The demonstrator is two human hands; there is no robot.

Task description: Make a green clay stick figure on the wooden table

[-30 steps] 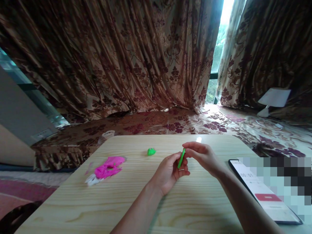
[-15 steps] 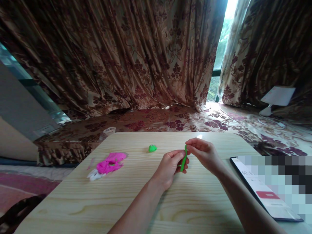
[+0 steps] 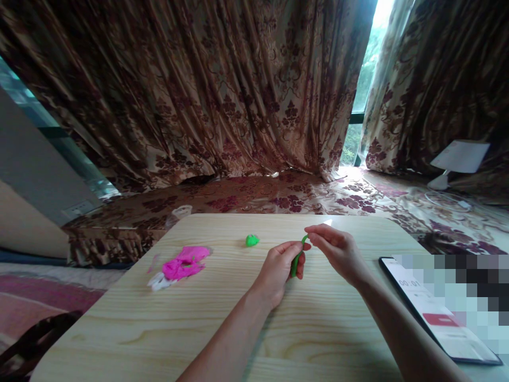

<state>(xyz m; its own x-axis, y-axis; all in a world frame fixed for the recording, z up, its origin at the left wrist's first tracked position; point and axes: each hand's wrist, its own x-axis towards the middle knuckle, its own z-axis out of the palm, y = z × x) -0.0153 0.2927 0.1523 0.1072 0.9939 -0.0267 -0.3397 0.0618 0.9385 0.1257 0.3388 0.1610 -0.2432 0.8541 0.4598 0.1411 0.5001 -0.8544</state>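
A thin strip of green modelling clay [image 3: 295,265] hangs between my hands above the table. My left hand [image 3: 279,269] is closed round its middle, thumb on top. Between the fingertips of my right hand [image 3: 332,246] the strip's upper end is pinched, and it curves toward them. Beyond my left hand a small green clay lump [image 3: 252,241] lies on the table. Farther left is a flattened, uneven pink piece [image 3: 185,265], seemingly clay too, with green specks and a white crumpled part [image 3: 159,281] at its near end.
The pale wood-grain table [image 3: 199,329] has rounded corners. A phone [image 3: 429,313] showing a timer lies at the right, partly blurred out. Past the far edge are a clear plastic item [image 3: 180,213], a patterned ledge [image 3: 254,193], curtains [image 3: 222,95] and a white lamp [image 3: 461,156].
The strip's upper end now bends more toward my right hand, and its lower end has tilted slightly left. Both hands keep their grip. The whole view has shifted a little.
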